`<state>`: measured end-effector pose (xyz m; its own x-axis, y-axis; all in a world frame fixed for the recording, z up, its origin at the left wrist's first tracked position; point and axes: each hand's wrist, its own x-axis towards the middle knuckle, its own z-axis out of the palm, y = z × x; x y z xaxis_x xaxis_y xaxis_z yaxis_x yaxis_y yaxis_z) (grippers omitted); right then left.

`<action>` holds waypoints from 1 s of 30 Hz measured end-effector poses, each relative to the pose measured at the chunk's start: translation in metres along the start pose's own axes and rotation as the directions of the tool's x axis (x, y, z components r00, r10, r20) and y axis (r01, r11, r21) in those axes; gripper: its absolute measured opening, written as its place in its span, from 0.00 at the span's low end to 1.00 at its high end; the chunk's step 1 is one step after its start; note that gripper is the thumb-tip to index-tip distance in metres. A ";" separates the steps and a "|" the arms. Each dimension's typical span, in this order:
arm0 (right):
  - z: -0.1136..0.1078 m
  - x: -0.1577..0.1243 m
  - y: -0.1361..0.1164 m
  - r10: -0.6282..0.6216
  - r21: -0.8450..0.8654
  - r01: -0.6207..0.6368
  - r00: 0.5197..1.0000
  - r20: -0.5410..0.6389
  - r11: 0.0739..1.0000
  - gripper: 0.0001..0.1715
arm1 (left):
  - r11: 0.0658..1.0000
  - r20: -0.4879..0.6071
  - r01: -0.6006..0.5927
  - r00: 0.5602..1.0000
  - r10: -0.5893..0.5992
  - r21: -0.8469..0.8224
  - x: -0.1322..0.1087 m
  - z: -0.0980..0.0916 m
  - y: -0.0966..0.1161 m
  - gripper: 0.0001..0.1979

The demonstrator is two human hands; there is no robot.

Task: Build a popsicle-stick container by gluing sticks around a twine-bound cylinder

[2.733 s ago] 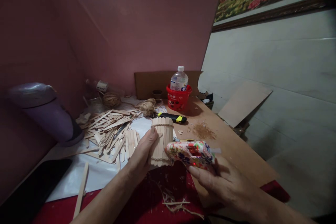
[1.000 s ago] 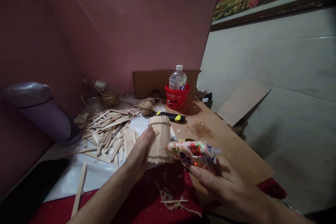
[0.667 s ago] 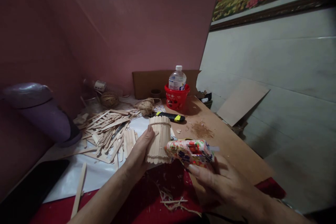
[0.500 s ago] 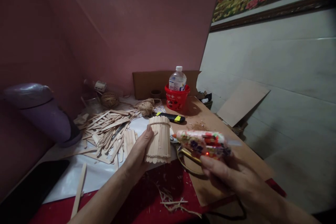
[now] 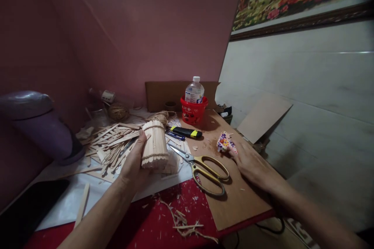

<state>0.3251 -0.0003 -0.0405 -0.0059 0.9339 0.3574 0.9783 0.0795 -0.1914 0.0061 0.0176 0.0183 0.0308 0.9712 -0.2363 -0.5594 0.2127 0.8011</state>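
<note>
My left hand (image 5: 134,160) grips a small barrel (image 5: 154,144) built from wooden craft sticks, tilted, with twine bands near its top and bottom. Farther right, my right hand (image 5: 248,161) is closed around a flower-patterned hot glue gun (image 5: 224,142), which rests at the cardboard's far right part. Most of the glue gun's handle is hidden by the fingers. Between my hands lie gold-handled scissors (image 5: 204,169), blades pointing to the barrel. A black and yellow utility knife (image 5: 186,132) lies just beyond them.
Loose craft sticks (image 5: 113,144) are heaped on white paper at left. A red bucket (image 5: 194,111) holding a plastic bottle (image 5: 194,90) stands at the back. Twine scraps (image 5: 184,221) litter the red cloth in front. A purple tumbler (image 5: 43,128) and black phone-like slab (image 5: 35,204) sit left.
My right hand has carried the glue gun away from the barrel and down onto the cardboard. The barrel has shifted left in my left hand. The scissors are now in full view.
</note>
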 end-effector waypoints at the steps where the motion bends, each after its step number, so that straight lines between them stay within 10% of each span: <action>1: 0.003 0.000 -0.001 -0.003 -0.043 0.004 1.000 0.005 0.999 0.24 | 1.000 0.013 0.004 1.000 -0.004 -0.010 0.000 0.000 -0.001 0.18; 8: -0.018 -0.002 -0.033 0.013 -0.374 -0.031 0.999 -0.050 0.927 0.17 | 0.992 0.085 0.122 0.989 -0.120 -0.016 0.002 -0.003 -0.011 0.22; 14: -0.023 0.023 -0.080 -0.205 -0.020 0.205 0.979 -0.007 0.978 0.12 | 0.993 0.135 0.119 0.984 -0.115 -0.025 0.004 -0.005 -0.019 0.23; 30: -0.002 0.057 -0.099 -0.261 -0.029 0.271 0.945 0.196 0.962 0.08 | 0.986 0.122 0.167 0.979 -0.163 -0.026 0.003 -0.003 -0.019 0.23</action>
<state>0.2284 0.0442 0.0007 -0.3012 0.9304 0.2088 0.9455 0.3198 -0.0611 0.0142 0.0158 0.0010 0.2224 0.9292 -0.2950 -0.5675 0.3695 0.7358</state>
